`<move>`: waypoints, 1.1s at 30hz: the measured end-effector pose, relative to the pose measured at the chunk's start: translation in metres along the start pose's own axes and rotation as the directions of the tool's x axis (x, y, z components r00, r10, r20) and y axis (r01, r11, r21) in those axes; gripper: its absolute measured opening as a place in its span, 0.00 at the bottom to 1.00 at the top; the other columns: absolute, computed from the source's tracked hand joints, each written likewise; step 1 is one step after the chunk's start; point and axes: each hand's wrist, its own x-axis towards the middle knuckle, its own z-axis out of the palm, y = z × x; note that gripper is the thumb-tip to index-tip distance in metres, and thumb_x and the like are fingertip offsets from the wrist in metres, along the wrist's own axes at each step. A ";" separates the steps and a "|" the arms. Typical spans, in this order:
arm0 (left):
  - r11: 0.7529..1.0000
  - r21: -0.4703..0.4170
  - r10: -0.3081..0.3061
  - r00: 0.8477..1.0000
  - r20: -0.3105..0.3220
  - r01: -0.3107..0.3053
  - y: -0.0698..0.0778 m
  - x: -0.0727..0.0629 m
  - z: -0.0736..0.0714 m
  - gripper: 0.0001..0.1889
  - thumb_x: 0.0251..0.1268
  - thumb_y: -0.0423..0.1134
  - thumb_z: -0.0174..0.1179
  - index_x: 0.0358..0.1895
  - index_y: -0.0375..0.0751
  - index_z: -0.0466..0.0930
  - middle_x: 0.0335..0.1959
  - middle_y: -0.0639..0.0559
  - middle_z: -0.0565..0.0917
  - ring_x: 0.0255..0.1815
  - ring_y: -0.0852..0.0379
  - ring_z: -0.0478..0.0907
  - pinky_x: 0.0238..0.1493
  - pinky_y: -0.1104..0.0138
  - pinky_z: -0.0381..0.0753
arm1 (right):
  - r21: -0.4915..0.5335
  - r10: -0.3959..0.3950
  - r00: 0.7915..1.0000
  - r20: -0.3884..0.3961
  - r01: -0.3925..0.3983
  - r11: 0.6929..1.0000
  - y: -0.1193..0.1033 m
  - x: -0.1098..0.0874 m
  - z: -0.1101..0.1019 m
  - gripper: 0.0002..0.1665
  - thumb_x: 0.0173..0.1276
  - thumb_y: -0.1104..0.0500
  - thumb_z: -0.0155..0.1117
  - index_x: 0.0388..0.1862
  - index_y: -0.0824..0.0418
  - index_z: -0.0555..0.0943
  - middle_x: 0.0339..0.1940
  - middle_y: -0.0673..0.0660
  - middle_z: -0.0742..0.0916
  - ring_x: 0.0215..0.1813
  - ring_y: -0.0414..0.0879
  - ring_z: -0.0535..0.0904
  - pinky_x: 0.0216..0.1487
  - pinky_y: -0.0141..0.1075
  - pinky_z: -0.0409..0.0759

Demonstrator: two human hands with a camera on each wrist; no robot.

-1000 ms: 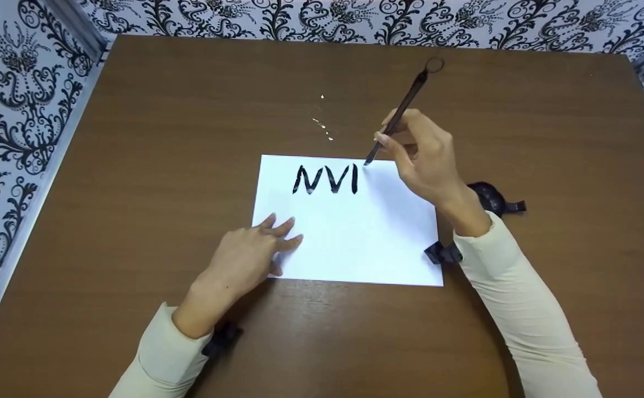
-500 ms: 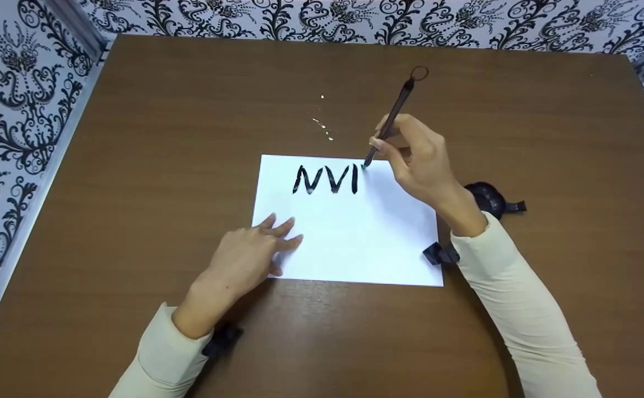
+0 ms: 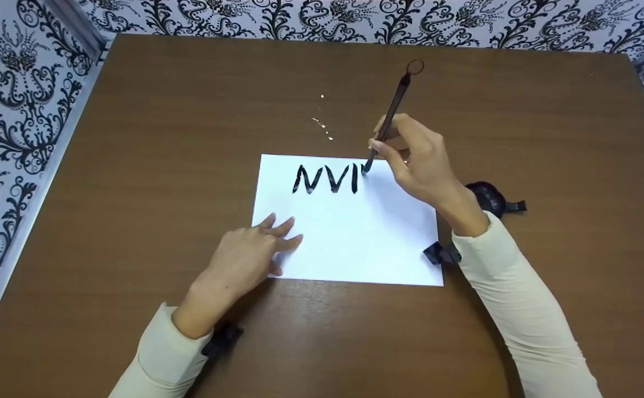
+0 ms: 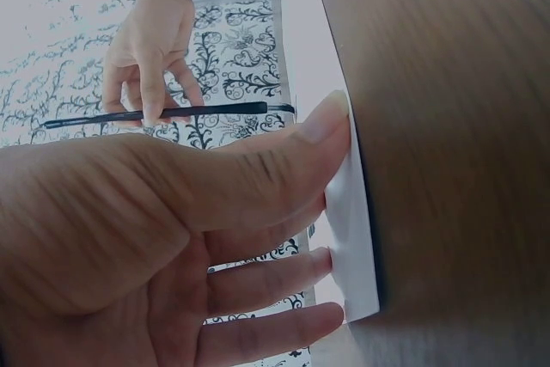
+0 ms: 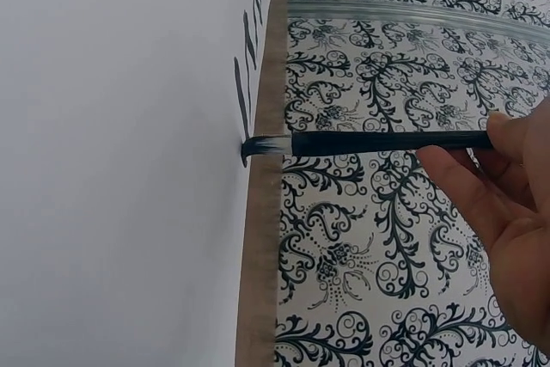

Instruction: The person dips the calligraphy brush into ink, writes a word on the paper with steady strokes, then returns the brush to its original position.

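My right hand [image 3: 421, 160] pinches a dark ink brush [image 3: 394, 108] with a hanging loop at its top end. In the right wrist view, the brush's black-wet bristles [image 5: 262, 146] touch the white sheet of paper [image 3: 355, 237] and bend against it. Black painted strokes [image 3: 355, 179] run along the sheet's upper part, and the tip lies just right of the last upright one. My left hand [image 3: 244, 257] rests with spread fingers on the sheet's lower left corner. In the left wrist view, its thumb [image 4: 322, 139] lies along the paper's edge.
A black rounded dish with a short handle [image 3: 487, 197] stands on the brown table [image 3: 134, 182], partly hidden behind my right wrist. Small pale specks [image 3: 323, 126] mark the table beyond the sheet. Black wrist devices [image 3: 439, 254] sit at both cuffs. Patterned wallpaper surrounds the table.
The brush has shifted left and its tip has moved down the paper, leaving a short new black mark beside the last upright stroke. My left hand stays put.
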 end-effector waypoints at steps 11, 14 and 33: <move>1.000 0.007 -0.012 1.000 0.012 0.012 0.000 -0.001 0.000 0.28 0.48 0.31 0.72 0.56 0.51 0.80 0.62 0.48 0.75 0.62 0.43 0.72 0.13 0.69 0.63 | 0.003 0.036 0.997 0.073 -0.037 0.999 -0.005 0.000 -0.003 0.10 0.66 0.66 0.63 0.45 0.67 0.75 0.36 0.56 0.83 0.40 0.46 0.83 0.36 0.31 0.80; 1.000 0.004 -0.013 1.000 0.009 0.013 0.000 -0.001 0.000 0.28 0.48 0.31 0.72 0.56 0.51 0.80 0.62 0.48 0.75 0.62 0.43 0.72 0.13 0.69 0.63 | -0.010 0.026 0.995 0.094 -0.025 1.000 -0.006 0.001 -0.004 0.10 0.67 0.65 0.62 0.44 0.67 0.75 0.36 0.56 0.83 0.40 0.45 0.83 0.35 0.28 0.80; 1.000 0.008 -0.013 1.000 0.006 0.013 0.001 0.000 0.000 0.28 0.45 0.33 0.74 0.56 0.50 0.81 0.62 0.48 0.75 0.62 0.42 0.72 0.14 0.69 0.67 | 0.053 0.041 0.999 -0.026 -0.039 0.998 -0.011 0.007 -0.016 0.09 0.64 0.70 0.64 0.43 0.70 0.76 0.36 0.57 0.84 0.39 0.46 0.84 0.37 0.29 0.80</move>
